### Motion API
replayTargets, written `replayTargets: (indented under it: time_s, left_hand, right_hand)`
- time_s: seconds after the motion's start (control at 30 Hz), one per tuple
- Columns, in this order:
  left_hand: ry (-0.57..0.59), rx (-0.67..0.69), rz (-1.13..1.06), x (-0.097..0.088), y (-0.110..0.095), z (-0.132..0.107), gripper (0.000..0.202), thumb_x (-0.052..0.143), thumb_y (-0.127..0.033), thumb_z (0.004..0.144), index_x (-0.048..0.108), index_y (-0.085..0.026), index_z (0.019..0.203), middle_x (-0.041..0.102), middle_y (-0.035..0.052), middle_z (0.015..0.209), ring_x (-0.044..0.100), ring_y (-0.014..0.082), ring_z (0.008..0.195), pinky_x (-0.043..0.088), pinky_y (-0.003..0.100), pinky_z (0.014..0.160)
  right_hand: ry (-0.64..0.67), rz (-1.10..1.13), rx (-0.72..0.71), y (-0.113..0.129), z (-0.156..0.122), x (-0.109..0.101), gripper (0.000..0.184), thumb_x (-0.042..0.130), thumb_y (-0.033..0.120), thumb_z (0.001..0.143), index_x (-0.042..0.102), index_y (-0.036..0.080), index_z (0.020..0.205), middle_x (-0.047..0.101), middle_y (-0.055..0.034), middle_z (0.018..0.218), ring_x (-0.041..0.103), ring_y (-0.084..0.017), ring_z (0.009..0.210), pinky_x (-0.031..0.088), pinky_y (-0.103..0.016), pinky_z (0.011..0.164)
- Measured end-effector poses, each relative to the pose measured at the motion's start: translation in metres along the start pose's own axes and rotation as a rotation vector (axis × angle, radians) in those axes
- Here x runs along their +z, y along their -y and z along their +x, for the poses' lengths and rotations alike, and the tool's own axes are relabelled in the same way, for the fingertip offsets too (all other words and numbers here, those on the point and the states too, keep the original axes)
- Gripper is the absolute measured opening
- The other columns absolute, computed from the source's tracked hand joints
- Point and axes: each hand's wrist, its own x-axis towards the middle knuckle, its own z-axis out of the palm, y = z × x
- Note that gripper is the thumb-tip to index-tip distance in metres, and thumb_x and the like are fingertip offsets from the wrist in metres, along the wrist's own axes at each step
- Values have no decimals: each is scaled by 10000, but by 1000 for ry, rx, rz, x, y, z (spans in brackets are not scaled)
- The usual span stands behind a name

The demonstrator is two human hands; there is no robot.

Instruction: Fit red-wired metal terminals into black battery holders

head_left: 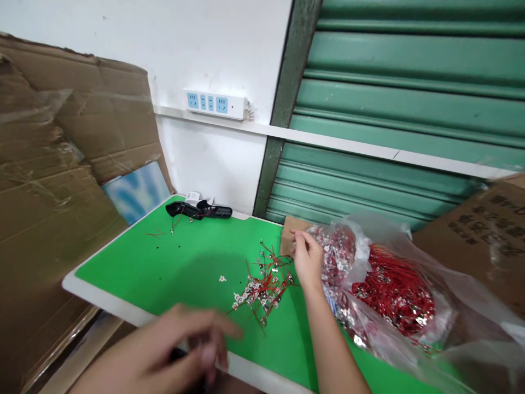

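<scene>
My right hand [307, 258] is stretched over the green table [172, 262], fingers pinched together at the mouth of a clear plastic bag [410, 290] full of red wires with metal terminals. What the pinch holds is too small to make out. A small pile of the same red wires [262, 287] lies on the table just left of that hand. My left hand [176, 350] hovers low at the table's near edge, blurred by motion, fingers partly curled; a dark thing shows beneath it.
A black tool [199, 209] lies at the table's far edge. Flattened cardboard [61, 164] leans on the left, a cardboard box [484, 241] stands on the right. A power strip [215, 103] hangs on the white wall beside a green shutter [402, 109].
</scene>
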Motion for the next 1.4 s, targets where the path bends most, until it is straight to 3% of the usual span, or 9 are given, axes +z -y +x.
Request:
replayTargets:
  time_s: [0.1,0.2,0.3,0.47,0.77,0.9,1.07,1.2,1.4]
  left_hand:
    - [-214,127,234,-19,-12,82,411,440,-466,995,647,-247,1274,722,54,1035,647,162,895,530,294,833]
    - [-210,253,441,-25,5,156,358,432,-324,976,655,-164,1205,699,108,1096,626,192,967,508,337,904]
    - [-169,276,479,-20,38,189,386,447,-253,944,613,-129,1271,668,125,1082,608,215,1031,493,378,971]
    - [-159,289,413,-13,66,191,441,435,-323,973,583,-158,1355,630,115,1110,586,201,1035,485,370,981]
    - [-135,314,454,-8,71,196,398,461,-309,970,637,-170,1300,637,126,1136,583,217,1083,485,371,977]
    - [-329,276,521,-30,71,195,375,431,-297,973,643,-158,1250,636,127,1149,579,218,1093,477,378,996]
    - [-737,-14,692,-73,81,194,404,448,-260,930,627,-177,1283,608,133,1269,529,293,1207,438,467,1058]
    - [-730,-130,748,-86,91,194,537,465,-194,894,531,-154,1426,566,136,1410,511,306,1307,363,483,1162]
    - [-692,-150,786,-77,88,196,563,467,-158,885,531,-170,1444,592,132,1394,565,294,1260,384,492,1150]
  right_hand:
    - [15,-56,-32,0,0,-1,375,514,468,884,754,181,899,719,-83,849,641,-230,823,504,-331,716]
    - [44,-93,-40,2,0,-2,375,498,450,888,756,178,900,741,-97,915,658,-247,876,508,-366,792]
    - [88,-127,-42,4,-2,-3,373,488,440,914,755,179,892,752,-98,953,667,-246,903,493,-368,839]
    - [247,-312,-102,9,-10,1,340,467,354,971,756,206,874,736,-62,904,661,-211,853,454,-316,786]
    - [532,-746,-230,7,-24,11,137,615,236,897,747,204,909,636,-70,928,583,-254,1011,431,-343,876]
    - [549,-781,-242,4,-24,13,164,649,331,913,740,194,916,630,-78,943,577,-273,1018,427,-374,892]
    - [553,-751,-249,3,-25,15,200,612,343,944,736,187,920,631,-86,941,580,-274,1008,430,-379,886]
    - [532,-707,-264,2,-26,17,207,575,320,962,732,185,954,631,-88,948,582,-266,1011,434,-380,902]
    - [516,-649,-256,-2,-25,17,202,557,294,964,721,179,992,633,-86,959,590,-256,991,442,-366,878]
